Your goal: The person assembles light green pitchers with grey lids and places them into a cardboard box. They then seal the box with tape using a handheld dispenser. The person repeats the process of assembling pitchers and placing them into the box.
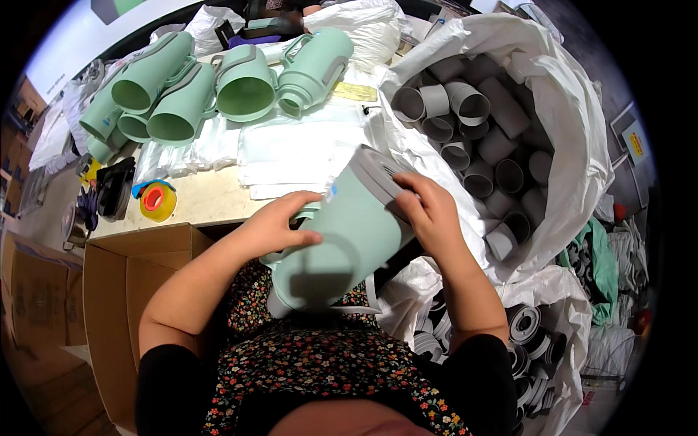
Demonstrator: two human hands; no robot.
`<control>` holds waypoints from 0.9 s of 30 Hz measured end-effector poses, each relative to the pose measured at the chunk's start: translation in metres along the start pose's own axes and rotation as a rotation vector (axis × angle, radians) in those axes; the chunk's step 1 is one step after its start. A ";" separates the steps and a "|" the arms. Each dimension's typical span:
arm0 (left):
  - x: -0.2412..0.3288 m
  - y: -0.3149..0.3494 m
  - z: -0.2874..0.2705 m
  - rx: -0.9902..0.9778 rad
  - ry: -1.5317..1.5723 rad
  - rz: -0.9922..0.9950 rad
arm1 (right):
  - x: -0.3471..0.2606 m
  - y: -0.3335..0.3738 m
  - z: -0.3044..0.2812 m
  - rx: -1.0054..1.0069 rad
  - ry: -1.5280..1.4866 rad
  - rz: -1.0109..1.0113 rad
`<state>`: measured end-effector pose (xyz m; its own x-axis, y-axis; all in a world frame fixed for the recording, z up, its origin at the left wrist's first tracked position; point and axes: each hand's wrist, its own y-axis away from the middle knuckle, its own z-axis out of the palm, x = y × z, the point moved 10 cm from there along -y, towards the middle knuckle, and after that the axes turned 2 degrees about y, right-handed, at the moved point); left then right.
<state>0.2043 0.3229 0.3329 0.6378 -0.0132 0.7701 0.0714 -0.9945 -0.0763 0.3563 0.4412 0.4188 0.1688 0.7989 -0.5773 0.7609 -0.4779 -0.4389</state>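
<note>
A mint-green thermos jug housing (356, 236) lies tilted across my lap, its grey round base (374, 174) pointing up and away to the right. My left hand (276, 224) is closed around its handle side, thumb lying on the green wall. At the base, my right hand (430, 211) grips the grey ring, fingers curled over its face and thumb at the rim. Whether the ring is fully seated cannot be told. The jug's lower end, near my apron, shows a grey spout-like part (276, 305).
Several green jug housings (174, 112) stand on the table at the back left, beside plastic bags (287, 149). A yellow tape roll (158, 201) sits near the edge. An open cardboard box (138, 251) is left; sacks hold grey cylinders (502, 109) and grey round parts (523, 323) at right.
</note>
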 end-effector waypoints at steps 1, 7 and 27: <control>-0.021 0.000 -0.001 0.036 0.117 -0.077 | 0.002 -0.003 -0.009 0.092 -0.086 -0.011; -0.131 0.020 0.013 0.073 0.805 -0.405 | 0.038 0.050 -0.096 0.950 -0.228 -0.311; -0.092 0.041 0.044 -0.004 0.963 -0.251 | -0.027 0.017 -0.008 0.085 0.009 -0.359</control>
<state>0.1827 0.2883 0.2309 -0.2901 0.1212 0.9493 0.1152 -0.9803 0.1604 0.3698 0.4147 0.4330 -0.0941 0.9242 -0.3702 0.7178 -0.1948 -0.6685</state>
